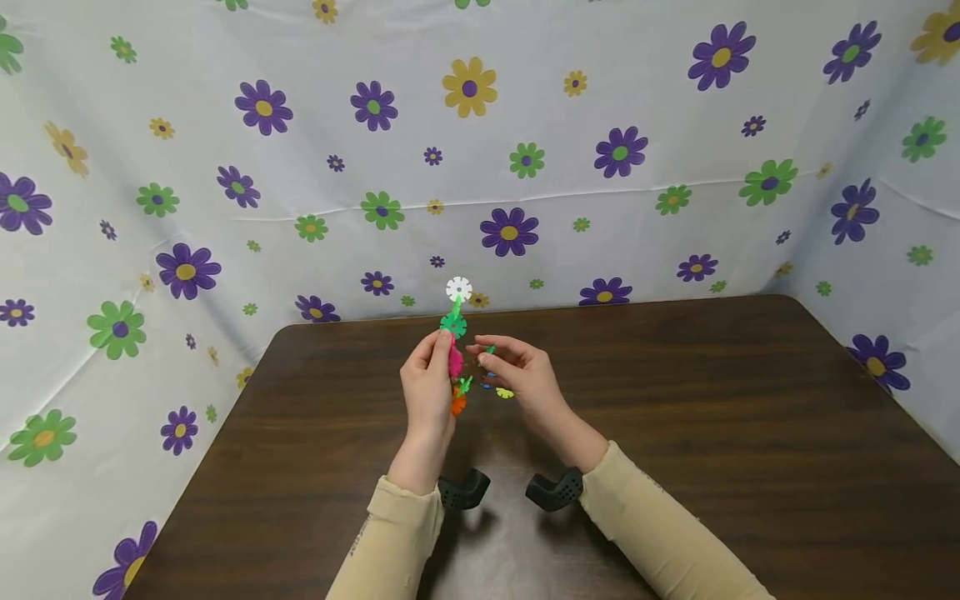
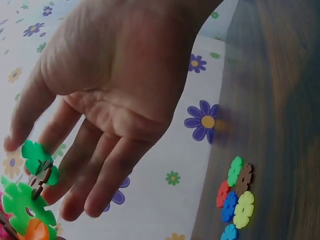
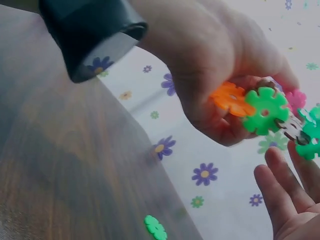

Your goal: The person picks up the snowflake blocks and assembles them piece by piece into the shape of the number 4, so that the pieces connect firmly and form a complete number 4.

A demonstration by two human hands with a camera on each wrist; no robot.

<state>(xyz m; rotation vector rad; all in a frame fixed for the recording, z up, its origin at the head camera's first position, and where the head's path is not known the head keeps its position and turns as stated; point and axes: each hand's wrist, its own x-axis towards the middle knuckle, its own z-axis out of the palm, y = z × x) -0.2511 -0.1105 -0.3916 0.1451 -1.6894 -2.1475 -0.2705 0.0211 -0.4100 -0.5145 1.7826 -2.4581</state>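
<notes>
My left hand [image 1: 427,392] grips a chain of interlocking flower-shaped plastic discs. A white disc [image 1: 459,289] tops it, above a teal disc [image 1: 453,324], with a pink disc [image 1: 456,363] beside the fingers and an orange disc [image 1: 458,404] lowest. Facing it, my right hand [image 1: 532,383] pinches a small green disc [image 1: 491,351] between thumb and forefinger. Its other fingers stretch out loosely, palm visible in the left wrist view. There the pinched disc [image 2: 33,150] meets a brown disc [image 2: 42,179] beside a bright green disc [image 2: 27,207]; whether they interlock I cannot tell.
Loose discs lie on the dark wooden table [image 1: 675,433] behind my right hand, among them a red disc [image 2: 223,194], a blue disc [image 2: 229,206] and a yellow disc [image 2: 244,210]. Black wrist mounts [image 1: 555,490] sit below my hands. A flower-print cloth [image 1: 420,183] hangs behind.
</notes>
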